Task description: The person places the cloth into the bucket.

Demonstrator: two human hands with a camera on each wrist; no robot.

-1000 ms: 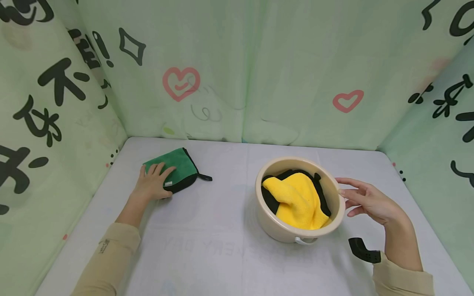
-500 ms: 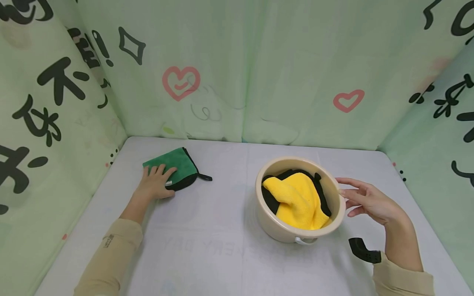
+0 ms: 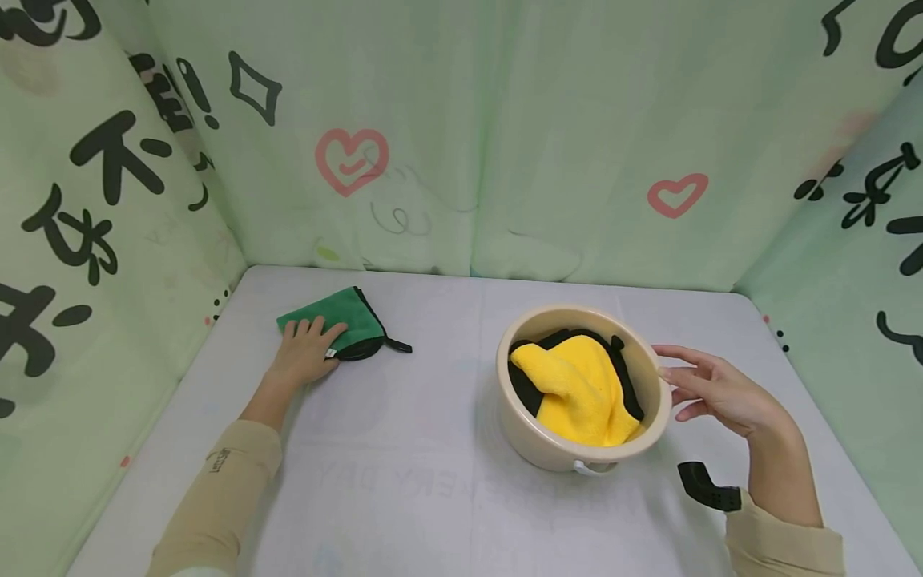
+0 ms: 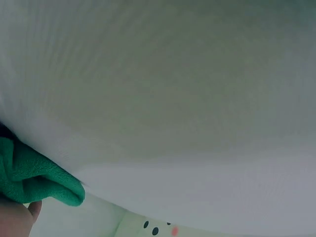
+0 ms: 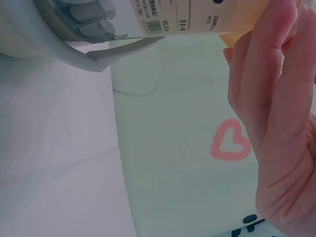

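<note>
A green cloth with black edging and a black loop (image 3: 353, 316) lies at the back left of the white table. My left hand (image 3: 301, 353) grips its near-left side, fingers on top and thumb at the lower edge. In the left wrist view the green cloth (image 4: 42, 180) looks bunched beside the hand. My right hand (image 3: 728, 393) touches the right side of a beige bucket (image 3: 526, 441) with its fingertips, fingers fairly straight. Inside the bucket sits a crumpled yellow cloth with black edging (image 3: 577, 393).
Green curtains (image 3: 577, 144) with drawn hearts and dark characters stand behind the table (image 3: 404, 481) and along both sides. A grey bucket handle (image 5: 98, 61) hangs low against the bucket's wall, with a printed label (image 5: 163, 17) nearby. A black curved piece (image 3: 710, 489) is at the right sleeve.
My left hand has slid slightly right, and the green cloth's near black edge has drawn up under it. The right hand and the bucket have stayed in place.
</note>
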